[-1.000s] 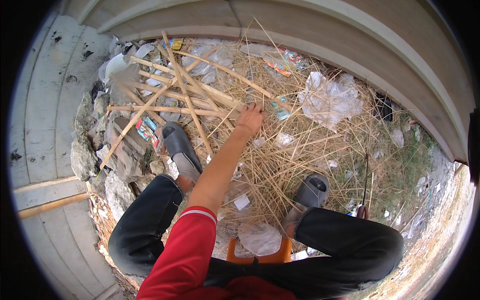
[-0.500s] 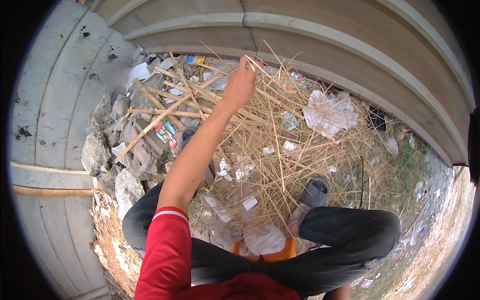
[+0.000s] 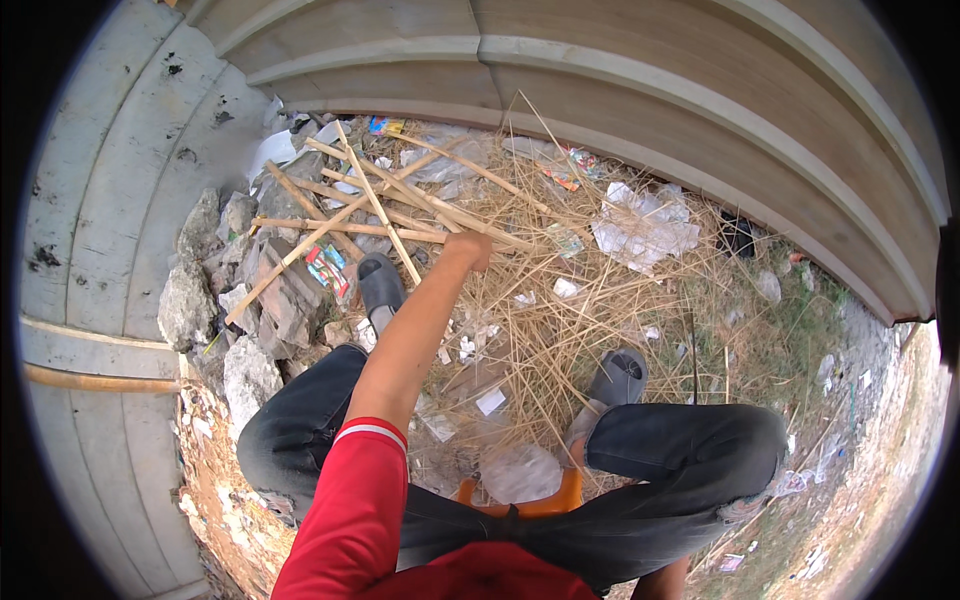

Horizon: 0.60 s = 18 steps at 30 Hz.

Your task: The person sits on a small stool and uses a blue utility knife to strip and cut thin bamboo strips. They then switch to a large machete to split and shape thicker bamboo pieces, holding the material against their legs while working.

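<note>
My left hand (image 3: 468,250) reaches forward and down to the pile of wooden sticks, its fingers closed round the near end of a long thin stick (image 3: 350,230). The fingertips themselves are hidden behind the back of the hand. Several pale sticks (image 3: 375,200) lie crossed over one another, left of and beyond this hand. Dry straw (image 3: 560,330) spreads over the ground to its right. Of my right arm only a bit of skin shows at the lower edge, and the right hand is out of sight.
Broken rocks (image 3: 285,290) are heaped at the left, beside a grey panel wall (image 3: 120,200). A ribbed metal wall (image 3: 640,110) curves along the far side. Crumpled white plastic (image 3: 645,230) and wrappers (image 3: 325,268) litter the ground. An orange stool (image 3: 560,497) is beneath me, between my legs.
My left hand has come down and nearer, from by the far wall to the sticks. Thin straws that showed at its fingers before are no longer seen there. My left foot shows more.
</note>
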Tool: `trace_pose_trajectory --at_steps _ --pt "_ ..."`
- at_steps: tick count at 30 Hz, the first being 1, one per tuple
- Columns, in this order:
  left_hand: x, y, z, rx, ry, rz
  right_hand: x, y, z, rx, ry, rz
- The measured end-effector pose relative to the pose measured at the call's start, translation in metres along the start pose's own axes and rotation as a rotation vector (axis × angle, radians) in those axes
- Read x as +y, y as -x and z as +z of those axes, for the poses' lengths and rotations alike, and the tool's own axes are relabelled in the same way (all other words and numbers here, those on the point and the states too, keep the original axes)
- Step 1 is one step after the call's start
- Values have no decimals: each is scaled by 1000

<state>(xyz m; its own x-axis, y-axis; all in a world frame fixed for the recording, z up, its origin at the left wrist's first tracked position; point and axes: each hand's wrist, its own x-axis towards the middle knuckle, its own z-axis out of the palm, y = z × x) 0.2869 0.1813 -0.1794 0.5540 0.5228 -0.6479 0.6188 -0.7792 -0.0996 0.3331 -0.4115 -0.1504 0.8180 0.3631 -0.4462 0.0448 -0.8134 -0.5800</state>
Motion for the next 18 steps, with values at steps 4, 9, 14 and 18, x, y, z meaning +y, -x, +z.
trace_pose_trajectory --at_steps 4,9,14,18 --pt "-2 -39 25 468 11 41 3 -5 2 -30 20 38" --pt "9 -91 37 326 2 216 7 -9 8 -59 37 108" --pt "33 -124 76 326 -129 280 9 -12 10 -79 48 157" --pt "48 -116 86 369 -180 234 10 -7 7 -87 61 189"
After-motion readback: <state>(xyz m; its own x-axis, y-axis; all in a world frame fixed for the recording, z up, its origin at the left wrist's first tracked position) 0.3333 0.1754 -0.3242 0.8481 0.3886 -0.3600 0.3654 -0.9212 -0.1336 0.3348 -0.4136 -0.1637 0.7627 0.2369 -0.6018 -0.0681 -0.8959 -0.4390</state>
